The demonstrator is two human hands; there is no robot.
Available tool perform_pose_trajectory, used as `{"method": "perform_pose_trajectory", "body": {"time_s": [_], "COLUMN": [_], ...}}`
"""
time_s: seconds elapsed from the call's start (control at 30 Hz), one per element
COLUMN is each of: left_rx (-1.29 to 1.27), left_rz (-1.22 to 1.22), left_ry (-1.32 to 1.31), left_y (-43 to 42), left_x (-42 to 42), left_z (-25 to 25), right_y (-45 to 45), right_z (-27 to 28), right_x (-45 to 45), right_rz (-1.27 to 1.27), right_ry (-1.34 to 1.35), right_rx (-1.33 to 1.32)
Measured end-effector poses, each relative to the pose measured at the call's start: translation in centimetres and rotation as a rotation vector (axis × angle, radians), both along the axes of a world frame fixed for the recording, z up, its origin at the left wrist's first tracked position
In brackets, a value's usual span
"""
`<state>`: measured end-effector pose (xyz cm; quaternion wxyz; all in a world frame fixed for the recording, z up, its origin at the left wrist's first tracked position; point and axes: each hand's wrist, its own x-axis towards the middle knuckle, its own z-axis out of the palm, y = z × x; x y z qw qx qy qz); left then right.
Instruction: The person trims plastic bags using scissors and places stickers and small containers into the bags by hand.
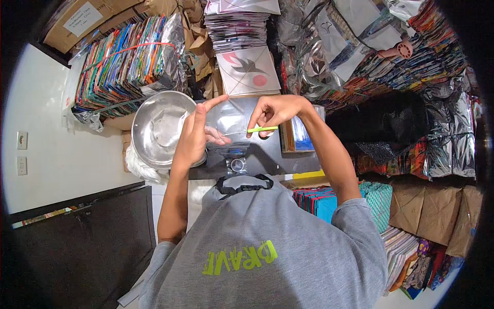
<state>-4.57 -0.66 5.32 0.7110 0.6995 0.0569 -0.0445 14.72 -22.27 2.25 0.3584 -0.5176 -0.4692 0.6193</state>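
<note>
My left hand (pixel 195 134) is beside the rim of a large steel bowl (pixel 138 129), thumb and index finger stretched apart. My right hand (pixel 275 110) pinches a slim lime-green handle (pixel 263 129) over the dark tabletop (pixel 257 159). A thin, pale shaft (pixel 235 134) runs from it toward the fingers of my left hand; the kind of tool cannot be made out. Between my hands is a shiny, see-through patch (pixel 229 119), perhaps clear plastic or glare. A small clear packet with a round emblem (pixel 237 165) lies nearer me.
A stack of printed white sheets (pixel 249 72) stands at the back. Tied colourful packets (pixel 126 59) are at back left. Right of my right hand lies a blue-topped stack (pixel 301 136). Wrapped bundles (pixel 396 67) crowd the right side. A dark cabinet (pixel 87 242) stands lower left.
</note>
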Motion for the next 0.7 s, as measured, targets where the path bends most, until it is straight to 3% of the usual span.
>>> {"method": "perform_pose_trajectory", "body": {"time_s": [0.7], "left_rx": [0.018], "left_rz": [0.028], "left_ry": [-0.002], "left_y": [-0.57], "left_x": [0.71], "left_z": [-0.21], "right_y": [0.80], "right_z": [0.20], "right_x": [-0.29], "right_rz": [0.001], "right_ry": [-0.031], "right_rx": [0.042]}}
